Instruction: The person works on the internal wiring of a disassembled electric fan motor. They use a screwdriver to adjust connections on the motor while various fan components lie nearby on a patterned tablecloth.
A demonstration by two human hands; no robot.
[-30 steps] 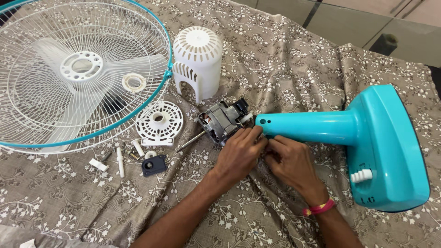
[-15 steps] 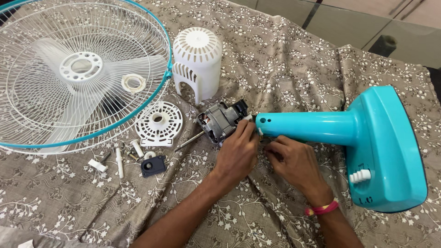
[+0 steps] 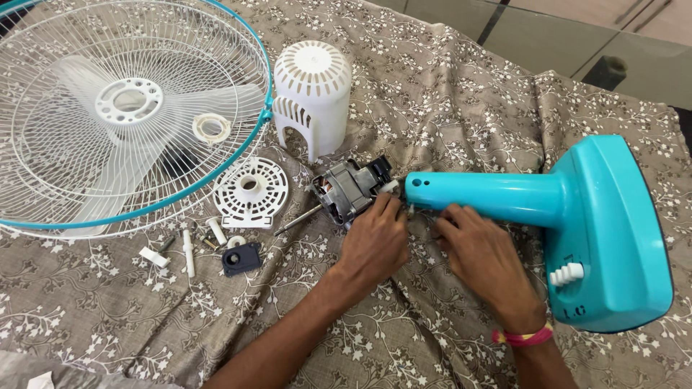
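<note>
A turquoise fan stand [image 3: 548, 209] lies on its side on a patterned cloth, its neck pointing left. At the neck's end sits the bare fan motor [image 3: 349, 191] with its shaft sticking out to the lower left. My left hand [image 3: 375, 241] rests just below the motor, fingers curled at the joint between motor and neck. My right hand [image 3: 479, 256] lies under the neck, fingertips pinching something small near the same joint; what it holds is hidden. A pink band circles my right wrist.
A white wire fan guard with turquoise rim [image 3: 122, 108] and blades lies at the left. A white motor cover [image 3: 311, 94], a round white slotted plate [image 3: 251, 193], a small black part [image 3: 241, 258] and several white pegs [image 3: 189, 248] lie nearby. Floor tiles show at the top right.
Both hands stay at the motor-neck joint. My right hand's fingers have shifted a little to the right along the neck's underside; my left hand has settled lower under the motor.
</note>
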